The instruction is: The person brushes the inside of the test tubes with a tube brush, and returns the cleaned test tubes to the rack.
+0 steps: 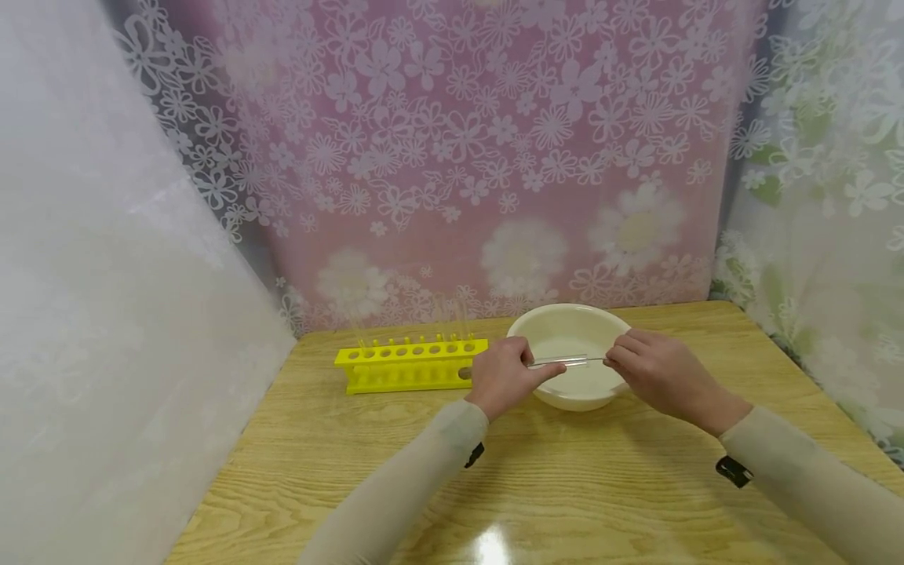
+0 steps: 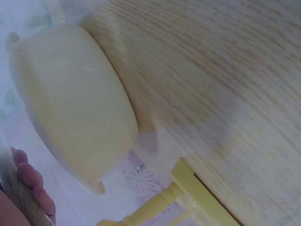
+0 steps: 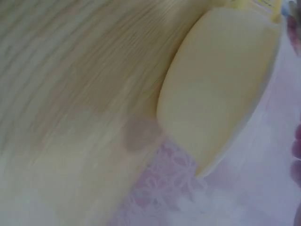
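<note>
Above the basin, my left hand (image 1: 503, 375) grips a clear glass test tube (image 1: 565, 362) lying nearly level, its mouth pointing right. Dark bristles (image 1: 464, 373) show at the tube's far end, left of the hand. In the left wrist view, fingers (image 2: 43, 200) curl round the tube (image 2: 21, 188), which looks brownish inside. My right hand (image 1: 660, 378) pinches the thin wire handle of a test tube brush (image 1: 596, 359), which runs into the tube's mouth. The cream basin (image 1: 565, 312) stands below both hands. Only blurred fingertips (image 3: 296, 148) of the right hand show in its wrist view.
A yellow test tube rack (image 1: 406, 384) stands left of the basin, with several clear tubes (image 1: 462, 314) upright in it. Both stand on a wood-grain table (image 1: 537, 486). Flowered curtains (image 1: 494, 157) hang behind the table and to the right.
</note>
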{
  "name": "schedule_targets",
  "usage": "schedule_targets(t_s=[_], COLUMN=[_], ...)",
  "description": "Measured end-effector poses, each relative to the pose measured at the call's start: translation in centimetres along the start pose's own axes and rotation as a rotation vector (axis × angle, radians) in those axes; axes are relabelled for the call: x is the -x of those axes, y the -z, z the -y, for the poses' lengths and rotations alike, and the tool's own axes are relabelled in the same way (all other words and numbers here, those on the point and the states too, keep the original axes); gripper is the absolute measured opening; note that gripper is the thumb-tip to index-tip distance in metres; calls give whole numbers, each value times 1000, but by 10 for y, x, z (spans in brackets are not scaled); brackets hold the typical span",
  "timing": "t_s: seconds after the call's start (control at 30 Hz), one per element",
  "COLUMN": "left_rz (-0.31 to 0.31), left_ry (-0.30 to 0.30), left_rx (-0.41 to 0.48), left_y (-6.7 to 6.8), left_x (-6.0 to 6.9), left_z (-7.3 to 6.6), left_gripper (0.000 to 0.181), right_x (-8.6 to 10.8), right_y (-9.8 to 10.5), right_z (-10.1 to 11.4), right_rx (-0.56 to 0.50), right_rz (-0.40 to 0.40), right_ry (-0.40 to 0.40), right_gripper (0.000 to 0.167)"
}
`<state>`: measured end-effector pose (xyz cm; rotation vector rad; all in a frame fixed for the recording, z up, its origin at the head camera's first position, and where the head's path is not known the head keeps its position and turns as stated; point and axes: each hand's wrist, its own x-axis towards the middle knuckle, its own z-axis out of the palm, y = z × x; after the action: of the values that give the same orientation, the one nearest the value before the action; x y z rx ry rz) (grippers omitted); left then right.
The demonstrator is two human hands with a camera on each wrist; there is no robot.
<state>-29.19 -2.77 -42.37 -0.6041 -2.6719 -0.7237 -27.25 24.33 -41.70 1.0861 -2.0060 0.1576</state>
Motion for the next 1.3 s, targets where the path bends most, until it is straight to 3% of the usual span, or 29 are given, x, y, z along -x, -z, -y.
schedule_targets(t_s=[0.1, 0.17, 0.4, 0.57, 0.73, 0.87, 0.93, 1.03, 1.13, 1.23, 1.3], left_rz=[-13, -21, -40, -68, -93, -83, -75, -62, -46, -35, -32], left_ry=[-16, -23, -41, -81, -100, -96, -84, -56, -37, -28, -30], left_rx=[0, 1, 6, -24, -77, -140, -155, -140, -113, -105, -109], left_y=[0, -1, 0, -1, -1, -1, -1, -1, 1, 2, 2], left_x=[0, -1, -1, 0, 0, 1, 1, 2, 1, 1, 1], left_z=[1, 2, 1, -2, -3, -3, -3, -1, 0, 0, 0], left_gripper=[57, 57, 55, 54, 54, 54, 54, 54, 54, 53, 54], right_x=[1, 1, -3, -9, -15, -17, -17, -14, -11, -9, -8], right_y=[1, 3, 10, 14, 15, 15, 16, 14, 12, 8, 6], right_z=[2, 3, 3, 1, 1, 2, 3, 5, 9, 12, 13], right_rx=[-155, -292, -778, -1017, -1197, -1305, -1268, -1052, -761, -440, -255], right_rz=[55, 106, 259, 327, 337, 376, 418, 456, 405, 298, 229], right_ry=[-121, -234, -674, -949, -1148, -1243, -1230, -1085, -837, -535, -344], right_gripper=[17, 11, 18, 35, 33, 33, 35, 37, 29, 9, 10])
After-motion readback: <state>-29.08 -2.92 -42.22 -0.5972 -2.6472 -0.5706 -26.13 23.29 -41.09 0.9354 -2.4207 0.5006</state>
